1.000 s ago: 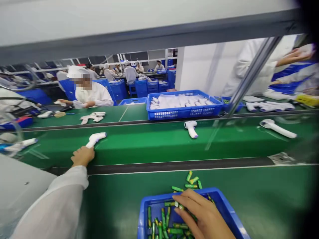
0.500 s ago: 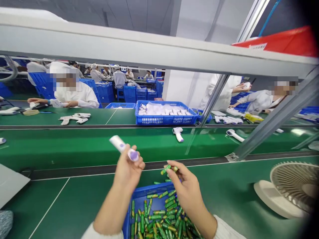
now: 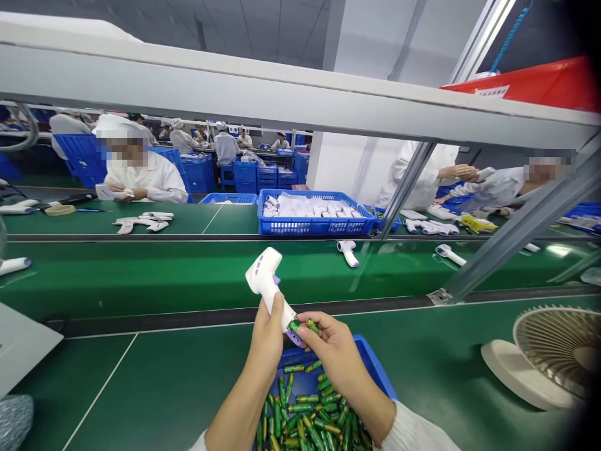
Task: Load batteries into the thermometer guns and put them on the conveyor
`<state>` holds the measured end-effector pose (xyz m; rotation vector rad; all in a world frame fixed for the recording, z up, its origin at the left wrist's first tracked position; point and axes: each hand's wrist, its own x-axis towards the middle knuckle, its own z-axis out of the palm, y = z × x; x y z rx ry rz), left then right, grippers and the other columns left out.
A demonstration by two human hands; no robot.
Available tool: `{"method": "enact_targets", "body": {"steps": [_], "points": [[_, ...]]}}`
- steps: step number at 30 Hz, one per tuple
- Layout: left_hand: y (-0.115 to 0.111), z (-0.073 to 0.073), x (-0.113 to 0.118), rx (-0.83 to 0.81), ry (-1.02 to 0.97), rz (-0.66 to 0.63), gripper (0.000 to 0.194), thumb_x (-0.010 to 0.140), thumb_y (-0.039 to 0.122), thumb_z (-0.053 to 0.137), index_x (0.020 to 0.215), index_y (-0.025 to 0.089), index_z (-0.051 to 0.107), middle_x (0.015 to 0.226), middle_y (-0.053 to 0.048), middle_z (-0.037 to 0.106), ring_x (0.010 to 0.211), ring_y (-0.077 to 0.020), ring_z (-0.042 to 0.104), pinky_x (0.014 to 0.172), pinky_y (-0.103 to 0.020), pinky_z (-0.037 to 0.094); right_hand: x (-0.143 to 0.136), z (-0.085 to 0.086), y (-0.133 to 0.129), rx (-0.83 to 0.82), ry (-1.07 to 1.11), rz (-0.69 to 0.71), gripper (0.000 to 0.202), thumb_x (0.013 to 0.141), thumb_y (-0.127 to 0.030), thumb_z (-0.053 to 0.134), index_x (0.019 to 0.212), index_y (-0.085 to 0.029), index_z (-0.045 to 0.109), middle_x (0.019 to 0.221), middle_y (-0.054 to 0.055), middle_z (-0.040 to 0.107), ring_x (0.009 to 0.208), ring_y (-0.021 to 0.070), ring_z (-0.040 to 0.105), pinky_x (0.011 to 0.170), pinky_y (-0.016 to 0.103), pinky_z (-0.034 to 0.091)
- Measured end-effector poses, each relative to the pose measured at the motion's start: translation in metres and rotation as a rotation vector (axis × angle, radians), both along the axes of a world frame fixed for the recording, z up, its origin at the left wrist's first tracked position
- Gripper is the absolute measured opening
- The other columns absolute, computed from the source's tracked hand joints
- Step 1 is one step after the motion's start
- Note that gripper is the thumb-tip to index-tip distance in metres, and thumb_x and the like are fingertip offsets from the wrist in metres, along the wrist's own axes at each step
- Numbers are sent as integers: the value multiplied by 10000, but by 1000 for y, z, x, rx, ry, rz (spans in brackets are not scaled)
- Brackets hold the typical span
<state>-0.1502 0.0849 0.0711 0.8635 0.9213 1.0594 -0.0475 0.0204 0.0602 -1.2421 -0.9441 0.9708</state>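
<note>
My left hand [image 3: 268,335] is closed round the handle of a white infrared thermometer [image 3: 267,275] with purple buttons and trigger. Its head points up and its handle end tilts down to the right, with a purple battery cover [image 3: 295,337] swung open there. At that end my right hand [image 3: 331,347] pinches green batteries; one [image 3: 293,325] sits at the handle's opening, and another [image 3: 312,325] shows between the fingers. How far the first is inside cannot be made out. Below both hands stands a blue bin [image 3: 370,363] holding many loose green batteries [image 3: 307,407].
A green conveyor belt [image 3: 141,275] crosses ahead, carrying another thermometer [image 3: 348,252]. Beyond it is a blue basket [image 3: 314,227] of thermometers. A metal post [image 3: 516,219] and a fan [image 3: 554,351] stand at right. Co-workers sit across the line; a shelf beam [image 3: 282,88] runs overhead.
My left hand has turned the thermometer head-up and moved right and down. My right hand has brought the batteries left to the handle's end. The thermometers on the belt have shifted right.
</note>
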Motion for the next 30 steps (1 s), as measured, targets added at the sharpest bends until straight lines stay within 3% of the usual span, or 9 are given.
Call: {"method": "enact_targets", "body": {"steps": [6,13,17,20,22,23,25,27,30], "points": [[-1,-6,1,46,25,-103,549,718,634,670,982,175,527,658,35,453,503,-79,383,464,-202,292,-1,0,0,-5,-6,-73,284,679,-387,792,800,-152,687,694,25,676,625,161,607,564,257,489],[-1,-8,0,76,72,-107,454,720,539,722,937,178,552,573,38,474,432,-83,386,404,-199,277,-4,0,-2,-72,6,-126,389,704,-437,771,913,-144,622,754,56,708,527,135,571,501,255,488],[0,-11,1,52,47,-139,462,717,565,715,877,171,534,538,39,481,407,-81,410,388,-190,286,-5,-4,-3,-41,-112,-167,419,761,-472,728,996,-174,549,699,28,701,448,123,545,436,226,452],[-5,-12,0,-40,-4,-205,530,682,631,708,851,169,509,504,54,453,367,-68,377,360,-181,255,-6,-4,-9,-7,-328,-226,338,828,-498,641,954,-186,602,633,20,686,461,153,589,434,228,457],[-7,-12,0,-125,-84,-272,567,662,663,705,849,167,502,494,62,434,351,-60,345,346,-176,235,-2,-8,-12,58,-497,-274,309,825,-493,626,927,-205,673,778,57,734,632,200,681,550,248,525],[-6,-12,0,-179,-141,-313,576,658,669,705,843,163,503,491,62,426,347,-56,332,343,-174,230,0,-12,-13,88,-562,-296,327,809,-512,625,937,-220,697,838,65,742,652,212,692,531,248,525],[-1,-12,-2,-294,-261,-383,576,673,658,704,859,144,527,508,44,441,358,-56,342,346,-169,235,7,-22,-12,90,-613,-296,377,813,-526,608,1046,-241,691,803,60,738,510,188,649,403,240,474],[5,-10,-3,-412,-377,-429,543,732,625,679,884,119,551,542,13,473,382,-55,373,354,-152,239,10,-29,-9,86,-572,-295,384,848,-502,583,1113,-231,645,589,24,669,327,155,513,282,240,367],[10,-8,-5,-525,-508,-445,469,840,560,598,876,94,563,560,-10,489,387,-30,363,355,-118,199,6,-23,-11,151,-546,-297,259,829,-454,631,947,-224,640,574,21,647,358,157,528,311,239,398]]}}
